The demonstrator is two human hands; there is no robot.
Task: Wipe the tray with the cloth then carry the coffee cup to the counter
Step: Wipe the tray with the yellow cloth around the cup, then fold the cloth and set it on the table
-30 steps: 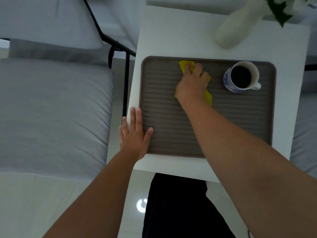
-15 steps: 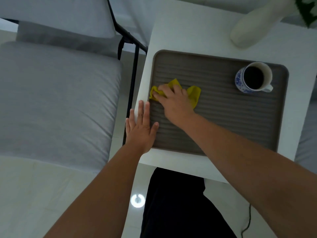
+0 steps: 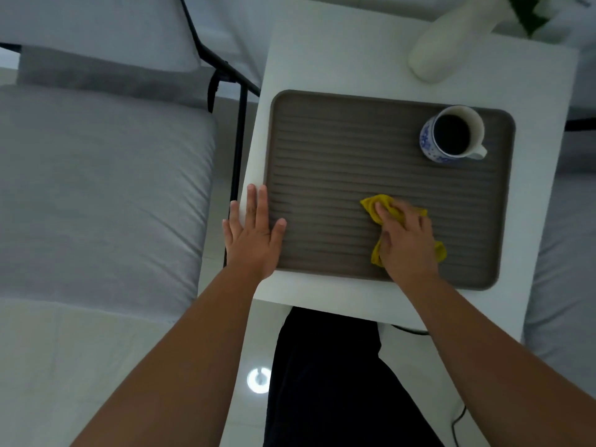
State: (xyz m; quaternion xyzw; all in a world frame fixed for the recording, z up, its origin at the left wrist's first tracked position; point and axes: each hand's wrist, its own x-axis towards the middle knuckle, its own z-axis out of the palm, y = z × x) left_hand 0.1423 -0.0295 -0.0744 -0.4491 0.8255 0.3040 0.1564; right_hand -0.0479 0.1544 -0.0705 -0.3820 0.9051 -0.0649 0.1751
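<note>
A brown ribbed tray [image 3: 338, 150] lies on a small white table [image 3: 325, 53]. My right hand [image 3: 406, 243] presses a crumpled yellow cloth [image 3: 375, 206] onto the tray's near right part, fingers closed over it. My left hand [image 3: 254, 233] lies flat, fingers spread, on the tray's near left corner and the table edge. A blue-and-white coffee cup [image 3: 451, 133] full of dark coffee stands on the tray's far right corner, handle pointing right, apart from both hands.
A white vase [image 3: 445, 43] with green leaves stands at the table's far right. A grey cushioned chair [image 3: 96, 188] with a black metal frame sits close on the left. Another grey cushion is to the right. My dark trousers and the pale floor are below.
My right hand has dragged the cloth from the tray's far middle to its left side, then across to the near right. The left hand has stayed on the tray's corner.
</note>
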